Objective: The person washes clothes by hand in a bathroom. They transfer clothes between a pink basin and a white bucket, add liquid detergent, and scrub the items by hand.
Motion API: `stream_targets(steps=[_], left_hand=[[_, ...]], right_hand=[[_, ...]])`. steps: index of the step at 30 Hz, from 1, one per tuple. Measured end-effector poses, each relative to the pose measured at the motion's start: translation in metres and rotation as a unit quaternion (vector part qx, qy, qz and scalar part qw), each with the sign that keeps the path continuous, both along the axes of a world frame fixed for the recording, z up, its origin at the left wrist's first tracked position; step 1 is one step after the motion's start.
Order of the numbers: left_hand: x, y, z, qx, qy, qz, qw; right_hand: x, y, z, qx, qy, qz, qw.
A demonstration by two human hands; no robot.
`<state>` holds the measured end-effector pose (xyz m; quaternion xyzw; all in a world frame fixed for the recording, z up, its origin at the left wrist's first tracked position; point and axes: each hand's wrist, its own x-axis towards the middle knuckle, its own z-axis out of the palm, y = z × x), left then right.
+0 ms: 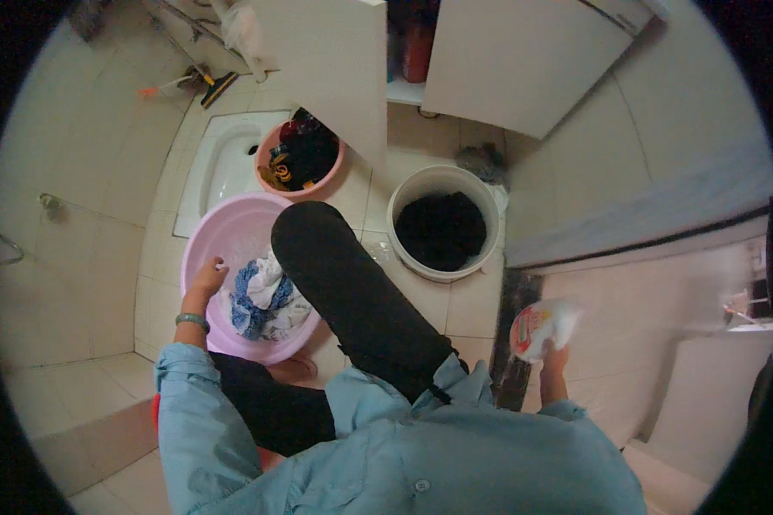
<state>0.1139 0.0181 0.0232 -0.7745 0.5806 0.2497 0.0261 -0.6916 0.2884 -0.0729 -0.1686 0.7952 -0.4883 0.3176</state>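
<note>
1. We see the left hand [208,276] above the lilac tub [222,225], close to its left side. The fingers are bent and drawn together. A small whitish spot shows at their tips, but we cannot tell if this hand grips something.
2. Just to the right of the left hand, we see the wet laundry [251,302], blue patterned and white, lying in the tub.
3. We see the right hand [555,359] clamped on the lower edge of a pack [536,330], white with red print. The pack stands out forward of this hand, and its far end is blurred.
4. On the left wrist, just behind the hand, we notice a greenish bracelet [192,321].
5. Between the two hands we find the dark trouser leg [352,300], bent at the knee; the knee comes over the tub's right rim.
6. Ahead and to the left of the right hand, the white bucket [442,178] stands on the floor, with black cloth [441,232] inside.
7. Farther ahead of the left hand, slightly right, we see the pink basin [269,142] with dark clothes [311,154]. The squat toilet [199,189] is beside it.
</note>
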Motion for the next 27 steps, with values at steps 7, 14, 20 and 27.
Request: stream_targets(steps=[7, 14, 20, 27], left_hand=[[0.001, 0.000, 0.000, -0.051, 0.081, -0.025, 0.995], [-0.023, -0.014, 0.054, -0.115, 0.187, 0.001, 0.976], [-0.027, 0.002, 0.110, -0.188, 0.267, 0.008, 0.945], [-0.037, 0.032, 0.213, -0.281, 0.525, 0.002, 0.803]], right_hand=[[0.069, -0.016, 0.142, 0.070, 0.112, 0.192, 0.972], [0.170, -0.103, 0.308, -0.001, 0.180, 0.317, 0.931], [0.222, -0.185, 0.414, -0.159, 0.258, 0.436, 0.848], [0.341, -0.300, 0.479, -0.337, 0.127, 0.597, 0.717]])
